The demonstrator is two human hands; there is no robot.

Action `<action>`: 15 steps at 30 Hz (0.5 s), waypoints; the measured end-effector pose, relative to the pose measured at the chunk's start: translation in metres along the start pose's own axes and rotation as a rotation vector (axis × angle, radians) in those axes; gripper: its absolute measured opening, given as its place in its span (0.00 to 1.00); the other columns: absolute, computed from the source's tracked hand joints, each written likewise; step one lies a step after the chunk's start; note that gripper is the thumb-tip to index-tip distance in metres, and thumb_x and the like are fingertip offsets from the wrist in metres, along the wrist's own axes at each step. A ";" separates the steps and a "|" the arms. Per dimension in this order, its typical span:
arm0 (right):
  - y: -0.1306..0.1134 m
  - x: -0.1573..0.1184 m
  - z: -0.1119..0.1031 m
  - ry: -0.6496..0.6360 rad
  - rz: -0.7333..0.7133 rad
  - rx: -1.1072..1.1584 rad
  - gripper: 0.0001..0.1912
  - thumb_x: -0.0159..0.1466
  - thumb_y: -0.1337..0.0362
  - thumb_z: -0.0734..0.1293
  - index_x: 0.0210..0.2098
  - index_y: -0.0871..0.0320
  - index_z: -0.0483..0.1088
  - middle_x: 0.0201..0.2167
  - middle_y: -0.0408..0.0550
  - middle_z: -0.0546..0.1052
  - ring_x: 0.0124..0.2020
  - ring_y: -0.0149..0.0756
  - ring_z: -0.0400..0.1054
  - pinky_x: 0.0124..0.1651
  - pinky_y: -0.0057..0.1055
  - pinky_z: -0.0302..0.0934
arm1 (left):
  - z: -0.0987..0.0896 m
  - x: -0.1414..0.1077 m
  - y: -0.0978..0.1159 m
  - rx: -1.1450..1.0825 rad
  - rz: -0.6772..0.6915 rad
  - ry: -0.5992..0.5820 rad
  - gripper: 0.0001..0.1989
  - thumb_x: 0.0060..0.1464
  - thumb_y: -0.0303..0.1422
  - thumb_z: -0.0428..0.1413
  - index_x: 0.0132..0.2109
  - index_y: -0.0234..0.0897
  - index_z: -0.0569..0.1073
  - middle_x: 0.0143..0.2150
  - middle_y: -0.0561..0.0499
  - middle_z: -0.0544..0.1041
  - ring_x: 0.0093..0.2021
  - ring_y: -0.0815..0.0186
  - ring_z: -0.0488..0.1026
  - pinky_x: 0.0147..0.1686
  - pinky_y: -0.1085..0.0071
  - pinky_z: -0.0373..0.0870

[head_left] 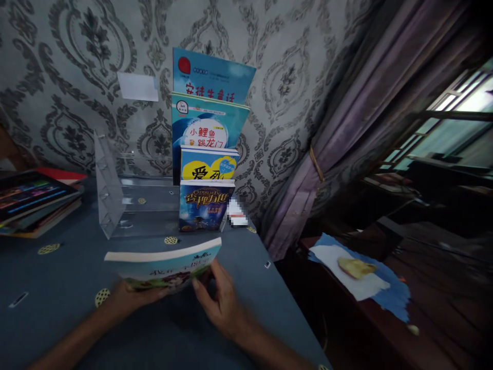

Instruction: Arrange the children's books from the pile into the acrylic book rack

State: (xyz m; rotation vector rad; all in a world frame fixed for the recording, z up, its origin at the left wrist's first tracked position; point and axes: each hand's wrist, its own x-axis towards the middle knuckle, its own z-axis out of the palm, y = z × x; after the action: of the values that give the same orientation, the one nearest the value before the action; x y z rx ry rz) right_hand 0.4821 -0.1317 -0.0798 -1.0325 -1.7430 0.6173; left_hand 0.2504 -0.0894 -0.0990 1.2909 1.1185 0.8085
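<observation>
Evidently the book [165, 270] faces the person, its long axis unclear.

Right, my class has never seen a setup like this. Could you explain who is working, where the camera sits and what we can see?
There is no machine: a person works with two bare hands. The one picture comes from a camera on their head, looking forward and down. The left hand and right hand hold a book above a blue-grey table. Behind it is a clear stand, with four books rising one behind another at its right side. A pile of books lies at the far left.
</observation>
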 end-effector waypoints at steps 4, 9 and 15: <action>-0.003 0.000 -0.001 -0.007 -0.025 -0.017 0.10 0.69 0.61 0.61 0.49 0.54 0.65 0.29 0.43 0.70 0.28 0.34 0.64 0.30 0.30 0.60 | -0.004 -0.001 0.003 0.070 -0.008 0.039 0.37 0.30 0.54 0.70 0.51 0.46 0.82 0.38 0.45 0.86 0.51 0.40 0.79 0.55 0.46 0.75; -0.003 0.001 0.000 0.007 -0.019 -0.036 0.04 0.69 0.60 0.61 0.40 0.54 0.63 0.26 0.40 0.67 0.27 0.33 0.64 0.29 0.29 0.59 | -0.001 -0.002 0.009 0.085 -0.029 0.044 0.35 0.30 0.56 0.69 0.48 0.48 0.83 0.36 0.47 0.85 0.52 0.38 0.78 0.55 0.46 0.75; 0.001 0.000 0.002 0.067 -0.011 -0.053 0.04 0.68 0.62 0.62 0.37 0.53 0.64 0.26 0.40 0.68 0.27 0.32 0.64 0.30 0.28 0.59 | 0.001 0.001 0.013 0.083 0.017 0.104 0.33 0.32 0.55 0.69 0.47 0.44 0.83 0.41 0.43 0.85 0.53 0.38 0.77 0.56 0.48 0.74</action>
State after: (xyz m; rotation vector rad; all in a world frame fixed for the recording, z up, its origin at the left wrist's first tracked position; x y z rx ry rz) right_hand 0.4805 -0.1310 -0.0812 -1.0681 -1.7130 0.5261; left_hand 0.2532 -0.0866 -0.0867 1.3415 1.2363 0.8576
